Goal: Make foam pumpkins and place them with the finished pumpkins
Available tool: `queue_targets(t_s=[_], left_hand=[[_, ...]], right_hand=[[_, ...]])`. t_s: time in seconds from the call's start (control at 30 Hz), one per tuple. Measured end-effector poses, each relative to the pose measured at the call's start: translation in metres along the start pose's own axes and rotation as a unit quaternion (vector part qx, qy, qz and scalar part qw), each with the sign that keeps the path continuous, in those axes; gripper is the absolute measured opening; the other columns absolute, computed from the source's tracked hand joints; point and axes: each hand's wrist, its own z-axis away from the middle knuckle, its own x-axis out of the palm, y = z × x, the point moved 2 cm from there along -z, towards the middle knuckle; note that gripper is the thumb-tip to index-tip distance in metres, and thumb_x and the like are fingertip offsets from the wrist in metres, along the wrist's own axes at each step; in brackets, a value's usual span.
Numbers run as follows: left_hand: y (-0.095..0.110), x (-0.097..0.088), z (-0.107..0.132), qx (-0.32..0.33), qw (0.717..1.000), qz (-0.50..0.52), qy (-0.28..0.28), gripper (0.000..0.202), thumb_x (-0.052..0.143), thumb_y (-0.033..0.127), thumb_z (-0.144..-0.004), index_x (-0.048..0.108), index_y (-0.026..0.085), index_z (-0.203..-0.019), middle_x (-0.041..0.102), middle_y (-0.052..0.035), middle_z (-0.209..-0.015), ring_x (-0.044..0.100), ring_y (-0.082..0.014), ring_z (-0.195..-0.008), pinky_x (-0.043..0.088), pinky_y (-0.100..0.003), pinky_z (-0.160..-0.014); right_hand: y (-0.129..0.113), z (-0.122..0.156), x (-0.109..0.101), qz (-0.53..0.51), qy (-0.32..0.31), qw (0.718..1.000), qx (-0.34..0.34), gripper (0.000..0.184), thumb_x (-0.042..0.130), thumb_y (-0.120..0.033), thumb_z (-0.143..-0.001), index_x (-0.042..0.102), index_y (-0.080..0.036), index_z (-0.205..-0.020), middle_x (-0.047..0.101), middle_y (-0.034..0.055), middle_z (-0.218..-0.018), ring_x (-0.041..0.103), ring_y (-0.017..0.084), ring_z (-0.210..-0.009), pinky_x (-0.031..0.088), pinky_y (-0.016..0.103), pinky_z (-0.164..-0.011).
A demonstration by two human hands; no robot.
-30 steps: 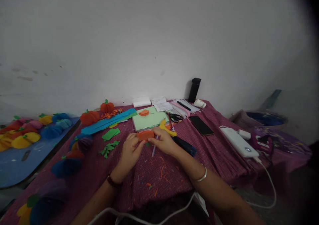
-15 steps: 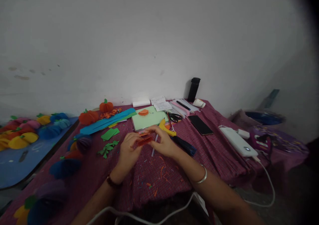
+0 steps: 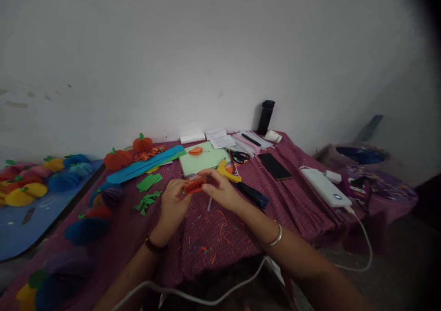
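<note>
Between my two hands is a small stack of folded orange paper [image 3: 195, 186], its layered edges showing. My left hand [image 3: 175, 201] pinches its left end, and my right hand [image 3: 220, 190] grips the right end with thumb and fingers. Just beyond, a round orange paper piece [image 3: 195, 150] lies on a pale green pad [image 3: 193, 163]. Green paper rectangles [image 3: 149, 181] and cut green leaf shapes [image 3: 146, 202] are left of my hands. A yellow-handled tool [image 3: 228, 172], perhaps a glue gun, rests by my right hand, with black scissors [image 3: 240, 156] behind it.
Finished paper pumpkins [image 3: 118, 159] line the left side, more on a blue table [image 3: 20, 228]. Blue paper strips [image 3: 146, 164] lie at the back left. A phone [image 3: 274, 166], a white power bank [image 3: 325, 188] with cable and a black bottle [image 3: 265, 117] are to the right.
The view has shifted slightly, so the table things sit a little higher and further left. Both hands still hold the orange paper, which is now turned to show its layered edge more.
</note>
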Motion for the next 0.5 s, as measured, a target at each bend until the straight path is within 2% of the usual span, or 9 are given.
queue_targets(t_s=[0.13,0.3,0.4,0.5], left_hand=[[0.002,0.0,0.0,-0.023,0.999,0.025,-0.01,0.006,0.063,0.022,-0.078,0.066,0.02,-0.082,0.067,-0.0019,-0.081,0.06,-0.0188,-0.08,0.047,-0.032,-0.074],[0.004,0.001,0.0,-0.037,0.997,0.049,-0.039,0.018,0.061,0.023,-0.079,0.068,0.019,-0.096,0.069,-0.0035,-0.09,0.062,-0.0191,-0.084,0.047,-0.031,-0.075],[0.007,0.001,-0.001,-0.035,0.997,0.038,-0.063,0.011,0.059,0.026,-0.082,0.065,0.018,-0.077,0.065,-0.0016,-0.077,0.059,-0.0169,-0.075,0.045,-0.029,-0.069],[0.011,0.0,-0.002,-0.016,0.997,0.012,-0.069,0.023,0.057,0.028,-0.083,0.056,0.019,-0.062,0.057,0.0006,-0.064,0.053,-0.0146,-0.065,0.041,-0.027,-0.063]], right_hand=[[0.0,-0.001,-0.002,0.015,-0.005,1.0,-0.009,0.04,0.067,-0.036,-0.081,0.052,-0.019,-0.115,0.061,0.0072,-0.111,0.059,0.018,-0.101,0.047,0.035,-0.092],[-0.002,-0.003,-0.002,0.029,-0.017,0.999,-0.009,0.045,0.071,-0.029,-0.077,0.051,-0.019,-0.116,0.06,0.0065,-0.112,0.059,0.018,-0.102,0.048,0.036,-0.092],[-0.004,-0.003,-0.003,0.046,-0.012,0.999,-0.021,0.047,0.07,-0.025,-0.077,0.049,-0.021,-0.119,0.058,0.007,-0.114,0.058,0.018,-0.105,0.048,0.037,-0.094],[-0.008,-0.002,-0.003,0.097,-0.015,0.994,-0.045,0.047,0.066,-0.021,-0.079,0.048,-0.022,-0.123,0.056,0.0073,-0.116,0.057,0.019,-0.106,0.047,0.039,-0.095]])
